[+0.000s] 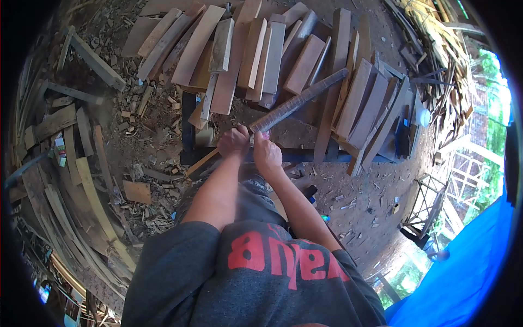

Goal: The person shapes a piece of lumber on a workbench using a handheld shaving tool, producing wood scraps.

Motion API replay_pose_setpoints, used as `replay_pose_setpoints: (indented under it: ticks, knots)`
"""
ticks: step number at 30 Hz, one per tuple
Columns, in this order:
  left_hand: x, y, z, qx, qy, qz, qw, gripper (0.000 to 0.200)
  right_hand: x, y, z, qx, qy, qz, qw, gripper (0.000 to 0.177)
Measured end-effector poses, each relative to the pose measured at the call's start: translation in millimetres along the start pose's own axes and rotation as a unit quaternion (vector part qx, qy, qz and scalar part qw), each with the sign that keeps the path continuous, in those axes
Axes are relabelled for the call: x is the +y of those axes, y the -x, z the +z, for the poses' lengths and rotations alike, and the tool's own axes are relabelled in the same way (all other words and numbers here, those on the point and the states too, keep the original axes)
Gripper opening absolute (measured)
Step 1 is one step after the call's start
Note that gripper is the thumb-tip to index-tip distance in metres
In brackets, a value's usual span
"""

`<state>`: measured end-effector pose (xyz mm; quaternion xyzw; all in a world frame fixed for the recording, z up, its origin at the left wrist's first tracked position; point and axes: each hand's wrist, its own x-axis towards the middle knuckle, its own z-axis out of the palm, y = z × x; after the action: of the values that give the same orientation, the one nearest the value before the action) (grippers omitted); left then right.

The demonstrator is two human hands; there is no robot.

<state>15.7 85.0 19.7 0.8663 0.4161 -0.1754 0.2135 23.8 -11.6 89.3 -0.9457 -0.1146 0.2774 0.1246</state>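
A long brown rod with bands along its length (299, 102) slants up and to the right from my hands, over the stacked boards. My right hand (268, 157) is closed around its lower end, thumb uppermost. Just to the left, my left hand (234, 140) is closed in a fist at that same end, its grip partly hidden by the fingers. Below the left fist, roughly in line with the rod, a narrow wooden strip (204, 162) shows. Both hands are in front of a dark bench frame (294, 156).
Many sawn boards (305, 64) lie side by side across the bench. Wood offcuts (137, 192) and chips litter the ground at left, near long planks (76, 210). A blue tarp (463, 261) hangs at lower right; a metal frame (425, 207) stands beside it.
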Motion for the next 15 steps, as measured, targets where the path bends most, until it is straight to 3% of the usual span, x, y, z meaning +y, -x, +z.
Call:
replay_pose_setpoints:
  ticks: [4,8,11,15]
  knots:
    - [4,4,-8,-0.009,0.002,0.007,1.000,0.055,9,38,-16,0.000,-0.004,0.025,1.000,0.012]
    - [3,3,-7,-0.025,0.003,0.000,1.000,0.055,6,26,-4,-0.011,0.005,0.042,0.999,0.012]
    - [4,0,-5,-0.008,-0.007,-0.005,1.000,0.055,5,-2,11,0.024,-0.009,0.002,1.000,0.012]
    - [5,2,-4,0.011,0.002,0.007,1.000,0.055,8,28,-13,0.017,-0.003,-0.003,1.000,0.010]
